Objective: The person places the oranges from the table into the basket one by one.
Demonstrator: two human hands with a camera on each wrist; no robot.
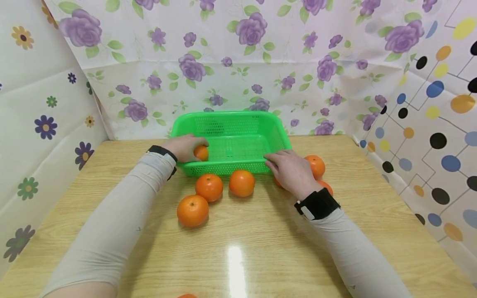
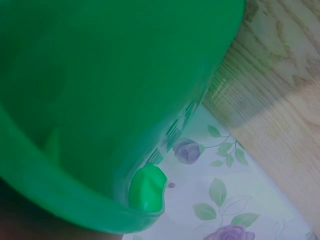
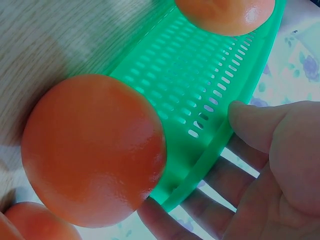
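Flowered cloth (image 1: 220, 85) hangs behind the wooden surface (image 1: 268, 231). Head view: the left hand (image 1: 182, 147), stretched forward, grips an orange (image 1: 201, 153) inside the green basket (image 1: 238, 124); placing seems in hand, the next move calling for loosened fingers. Left wrist: basket wall looms, grip unreadable. Right wrist: the right hand (image 3: 275, 182) pinches the rim (image 3: 214, 151) beside loose oranges (image 3: 95, 150).

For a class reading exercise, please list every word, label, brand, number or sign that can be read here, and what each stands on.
None can be read: no lettering is legible on the oranges, the green basket or the floral backdrop.
Too small to read: a tiny dark mark on the left sleeve and another on the right sleeve.
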